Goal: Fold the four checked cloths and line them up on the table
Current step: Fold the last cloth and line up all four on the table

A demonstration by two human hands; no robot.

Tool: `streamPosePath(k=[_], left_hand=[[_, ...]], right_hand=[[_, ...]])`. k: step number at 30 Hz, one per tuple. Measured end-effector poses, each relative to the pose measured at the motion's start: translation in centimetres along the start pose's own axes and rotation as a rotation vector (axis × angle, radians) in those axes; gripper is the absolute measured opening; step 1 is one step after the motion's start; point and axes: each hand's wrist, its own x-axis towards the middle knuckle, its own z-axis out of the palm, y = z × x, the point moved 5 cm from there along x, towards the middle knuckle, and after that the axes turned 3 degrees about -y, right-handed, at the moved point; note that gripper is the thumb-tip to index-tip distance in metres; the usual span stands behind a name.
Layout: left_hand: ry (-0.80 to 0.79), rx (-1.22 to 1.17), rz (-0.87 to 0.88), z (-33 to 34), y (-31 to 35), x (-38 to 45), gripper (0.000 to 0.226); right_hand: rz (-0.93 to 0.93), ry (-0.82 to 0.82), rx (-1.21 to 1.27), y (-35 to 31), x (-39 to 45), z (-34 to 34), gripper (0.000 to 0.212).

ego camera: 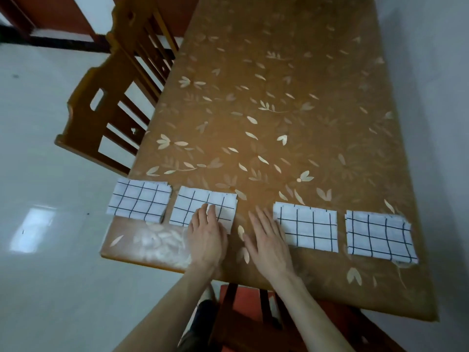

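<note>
Two bare forearms are seen, entering from the lower edge of the view. No sleeves, cuffs or gloves are worn as far up as the arms are shown. The left hand (206,237) and the right hand (269,241) are bare, and no rings, watch or bracelets can be made out on the fingers (264,219) or wrists. Nails are short as far as can be told; finer detail is blurred. Below the arms, a dark garment (203,318) is glimpsed on the legs, its kind not discernible.
</note>
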Motion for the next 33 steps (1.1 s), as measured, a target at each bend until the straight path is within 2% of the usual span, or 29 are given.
streamPosePath(k=[7, 15, 21, 28, 33], left_hand=[[-0.083, 0.073, -0.163, 0.0, -7.7, 3.0, 0.058], [-0.088, 0.090, 0.020, -0.1, -9.4, 4.0, 0.056], [-0.052, -0.016, 0.160, 0.2, -8.2, 3.8, 0.048], [-0.077, -0.144, 0.255, 0.8, -4.9, 2.5, 0.050], [-0.108, -0.192, 0.246, 1.7, -5.1, 1.9, 0.050]], right_hand=[[0.029, -0.010, -0.035, -5.6, 3.6, 4.3, 0.064], [0.066, -0.029, -0.149, -7.8, 4.9, 7.1, 0.058], [0.162, 0.006, -0.122, -6.1, 4.1, 6.5, 0.053], [0.248, 0.026, -0.136, -3.1, 2.7, 5.0, 0.054], [0.217, 0.012, -0.166, -2.2, 2.1, 4.6, 0.056]])
